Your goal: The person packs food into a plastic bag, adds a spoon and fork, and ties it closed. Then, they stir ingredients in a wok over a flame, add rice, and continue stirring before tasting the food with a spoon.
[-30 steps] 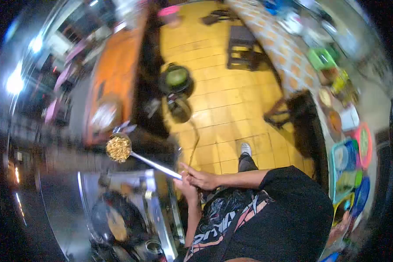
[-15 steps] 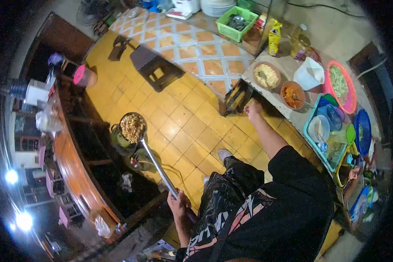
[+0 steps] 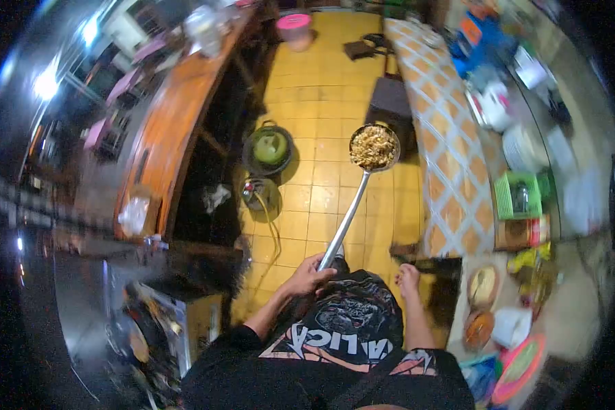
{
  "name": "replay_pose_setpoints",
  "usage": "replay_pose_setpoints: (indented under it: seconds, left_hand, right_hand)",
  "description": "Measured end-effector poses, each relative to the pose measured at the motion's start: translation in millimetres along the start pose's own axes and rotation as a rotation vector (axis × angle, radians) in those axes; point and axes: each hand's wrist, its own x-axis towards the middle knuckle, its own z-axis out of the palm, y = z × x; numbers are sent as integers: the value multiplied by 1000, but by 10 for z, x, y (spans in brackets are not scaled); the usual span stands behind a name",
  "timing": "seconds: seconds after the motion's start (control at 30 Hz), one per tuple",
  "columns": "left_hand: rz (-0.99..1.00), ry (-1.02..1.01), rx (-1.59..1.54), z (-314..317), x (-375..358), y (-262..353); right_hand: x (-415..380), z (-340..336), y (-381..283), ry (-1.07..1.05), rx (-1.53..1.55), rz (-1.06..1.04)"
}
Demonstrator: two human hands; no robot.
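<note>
My left hand is wrapped round the long metal handle of a ladle, near its lower end. The ladle points forward and a little right, over the yellow tiled floor. Its round bowl is heaped with brown and pale, lumpy cooked food. My right hand hangs in front of my body on the right, by the near end of the tiled counter. Its fingers are loosely curled in, and I see nothing in them. It is apart from the ladle.
Along the right runs a tiled counter with a green basket and stacked plates. Bowls of ingredients stand nearer. A wooden counter lines the left. On the floor are a green gas cylinder and a dark stool.
My view and body have turned to the right, towards the tiled counter. The loaded ladle has swung along, its bowl now beside that counter. My right hand has drawn in from its outstretched position.
</note>
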Motion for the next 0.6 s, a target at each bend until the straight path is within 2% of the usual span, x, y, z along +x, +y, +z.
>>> replay_pose_setpoints:
  seconds: [0.07,0.17,0.23,0.33,0.5,0.6]
  left_hand:
    - [88,68,-68,49,16,-141]
    - [176,233,-44,120,-286,-212]
    - [183,281,-144,210,-524,-473]
    - [211,421,-256,400,-837,-738]
    - [308,606,-414,660,-1186,-1081]
    - [378,732,-539,718,-1408,-1177]
  right_hand:
    - [176,43,-35,-46,-109,49]
    - [336,287,-157,-256,-312,-72]
    - [416,433,-154,-369,-458,48]
    - [471,696,-172,-507,-637,79]
    - [241,1563,-305,-789,-911,5]
    - [-243,2301,-358,-978,-1039,-68]
